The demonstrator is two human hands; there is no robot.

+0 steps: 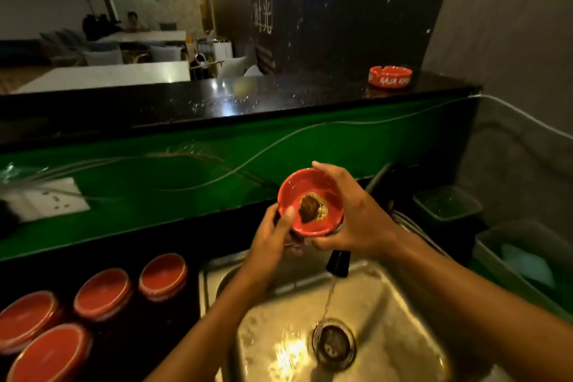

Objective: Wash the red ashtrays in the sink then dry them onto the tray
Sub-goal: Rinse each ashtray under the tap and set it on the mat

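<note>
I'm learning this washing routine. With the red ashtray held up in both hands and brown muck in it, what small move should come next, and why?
Probably lower the round red ashtray under the thin water stream falling from the black tap nozzle. Both hands, left and right, hold it above the steel sink, and the brown residue sits out of the water.

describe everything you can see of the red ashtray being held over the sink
The held ashtray is a round, glossy red bowl, ceramic by its look, tilted so its inside faces the camera. A brown lump of residue sits in its pale-stained bottom. The left hand grips its lower left rim, the right hand its right side, above the steel sink, not under the stream.
</note>
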